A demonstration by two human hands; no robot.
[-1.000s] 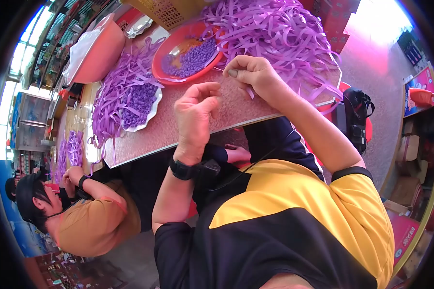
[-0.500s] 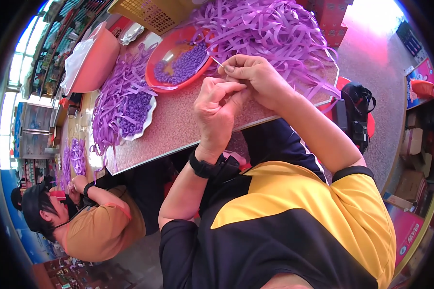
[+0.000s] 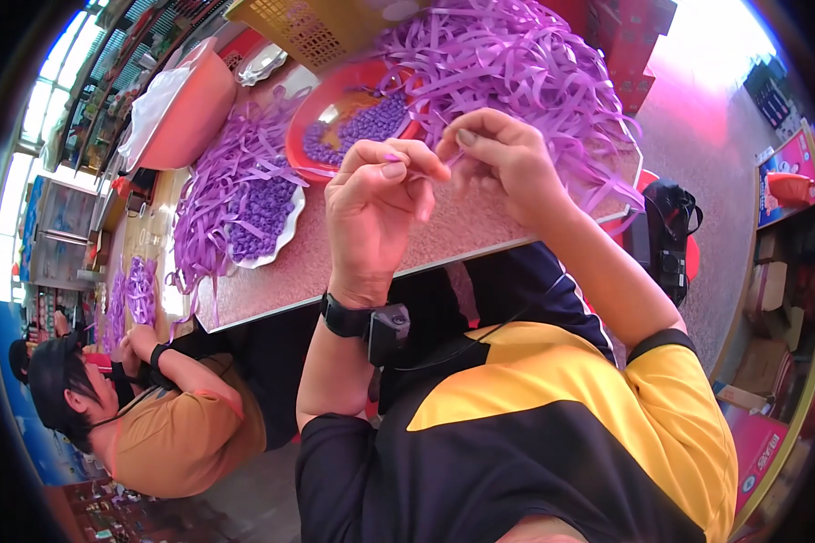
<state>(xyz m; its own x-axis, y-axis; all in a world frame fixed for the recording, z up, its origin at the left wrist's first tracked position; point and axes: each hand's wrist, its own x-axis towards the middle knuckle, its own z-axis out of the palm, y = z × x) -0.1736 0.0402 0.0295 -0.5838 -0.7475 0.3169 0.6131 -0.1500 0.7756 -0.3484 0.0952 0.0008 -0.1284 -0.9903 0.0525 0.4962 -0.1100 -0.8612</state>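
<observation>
Over the near part of the table, my left hand (image 3: pixel 371 208) pinches a purple ribbon (image 3: pixel 392 157) between thumb and fingers. Its far end trails towards a red bowl (image 3: pixel 296 118) of small purple beads (image 3: pixel 371 125). Just to the right, my right hand (image 3: pixel 507 158) is raised with thumb and forefinger pressed together; what lies in that pinch is too small to make out. A big heap of purple ribbons (image 3: pixel 516 68) fills the table behind my right hand. More ribbons (image 3: pixel 213 172) lie at the left, partly over a white scalloped dish (image 3: pixel 290 226) holding purple beads.
A yellow basket (image 3: pixel 303 32) stands behind the red bowl. At the far left is a pink basin (image 3: pixel 199 113) with white sheeting in it. A co-worker (image 3: pixel 186 416) sits at the left, hands near hanging ribbons. Beside the table's right end, a black bag (image 3: pixel 670 222) rests on a red stool.
My hands have drawn slightly apart, the left moving left and up. The thin metal tool that showed in my right hand's fingers is no longer visible. A bit of ribbon now shows in my left fingers.
</observation>
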